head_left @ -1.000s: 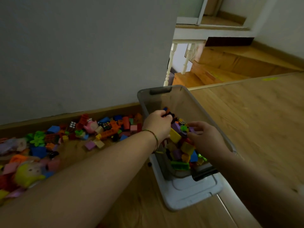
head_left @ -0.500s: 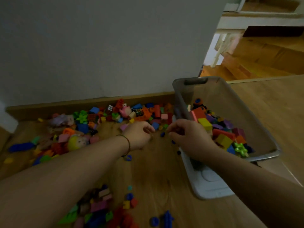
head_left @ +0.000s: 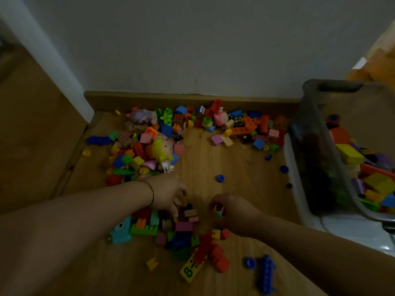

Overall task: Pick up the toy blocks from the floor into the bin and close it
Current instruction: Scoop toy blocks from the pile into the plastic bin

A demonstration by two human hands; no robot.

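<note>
Many coloured toy blocks lie on the wooden floor: a near pile just below my hands and a far spread along the skirting board. My left hand reaches down onto the near pile, fingers curled over small blocks at its top. My right hand is beside it, fingers pinched around a small teal and pale block. The grey translucent bin stands at the right, partly filled with blocks, resting on its white lid.
A yellow doll toy and a pink pig figure lie among the far blocks. Loose blue rings dot the bare floor between the piles. The grey wall runs behind; a wooden panel stands at the left.
My view has swung left and down, away from the bin. Both hands have left the bin and dropped to the near pile on the floor, the right one closing on a small block.
</note>
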